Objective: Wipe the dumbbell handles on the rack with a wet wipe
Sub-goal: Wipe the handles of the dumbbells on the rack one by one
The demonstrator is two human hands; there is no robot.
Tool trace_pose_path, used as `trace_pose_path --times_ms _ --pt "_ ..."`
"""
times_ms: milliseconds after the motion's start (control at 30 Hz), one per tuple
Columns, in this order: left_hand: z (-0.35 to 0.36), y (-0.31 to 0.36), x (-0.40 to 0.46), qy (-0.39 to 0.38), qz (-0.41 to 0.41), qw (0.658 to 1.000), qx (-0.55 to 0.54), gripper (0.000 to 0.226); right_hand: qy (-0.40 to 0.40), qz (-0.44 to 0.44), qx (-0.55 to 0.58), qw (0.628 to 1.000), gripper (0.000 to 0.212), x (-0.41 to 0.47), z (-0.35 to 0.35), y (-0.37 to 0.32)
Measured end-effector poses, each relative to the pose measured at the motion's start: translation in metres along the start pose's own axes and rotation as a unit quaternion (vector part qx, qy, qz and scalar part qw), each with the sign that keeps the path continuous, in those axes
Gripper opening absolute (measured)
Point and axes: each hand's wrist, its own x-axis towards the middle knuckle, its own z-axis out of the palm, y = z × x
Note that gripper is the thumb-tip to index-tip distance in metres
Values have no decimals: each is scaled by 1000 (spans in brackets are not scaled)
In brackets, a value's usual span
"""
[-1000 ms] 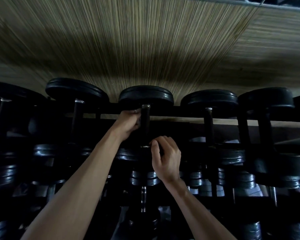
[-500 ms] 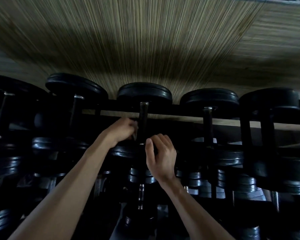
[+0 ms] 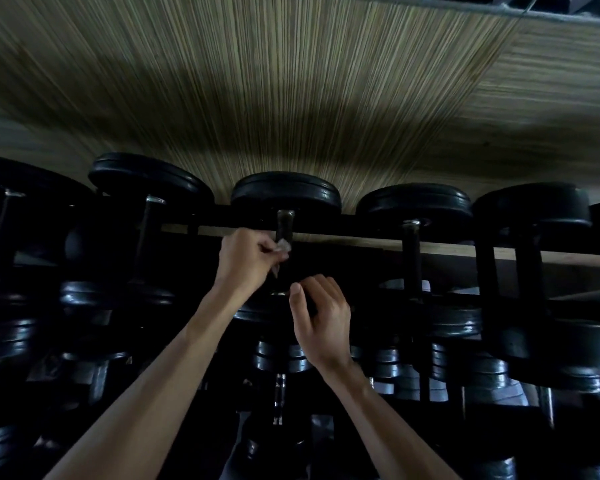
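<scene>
The right hand (image 3: 321, 320) is nearest, fingers curled at the lower end of the handle (image 3: 284, 230); whether it grips the handle cannot be told. Beyond it, the left hand (image 3: 248, 263) pinches the wet wipe (image 3: 282, 247) against the handle. Step in hand: wiping the centre dumbbell (image 3: 285, 195) on the top tier (wipe partly hidden). The next move likely calls for strokes along the handle's long axis, which points away toward the wall (image 3: 291, 98).
</scene>
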Motion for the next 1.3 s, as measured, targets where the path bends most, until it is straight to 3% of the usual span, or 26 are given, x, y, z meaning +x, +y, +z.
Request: trace_pose_path --times_ms 200,367,467,633,700,767,900,967,1033,1200,1300 --pt "-1 33 24 94 31 995 -24 12 -10 -4 9 1000 40 -1 0 2" --pt "-4 14 -18 -2 35 994 104 10 1 3 4 1000 42 -2 1 1" --pt "-10 13 -17 -53 18 991 125 13 0 7 2 1000 43 -2 1 1" --pt "-5 37 6 71 54 996 21 11 -6 0 10 1000 42 -2 -1 0" --pt "-4 38 8 79 62 995 14 10 -9 1 11 1000 41 -1 -1 0" --pt "-7 29 3 42 60 996 47 10 -6 1 13 1000 41 -1 -1 1" --pt "-17 8 -16 -125 5 982 141 22 7 2 1 1000 43 -1 0 0" --pt "-19 9 -15 -144 -16 980 139 18 8 -2 0 1000 43 -1 0 1" --pt "-16 16 -12 -114 -17 984 135 13 2 -3 5 1000 42 -1 -1 1" --pt "-1 33 9 84 25 996 33 13 -2 1 12 1000 40 0 -1 -2" --pt "3 32 18 123 54 991 -1 7 1 -3 16 1000 40 -1 -1 -1"
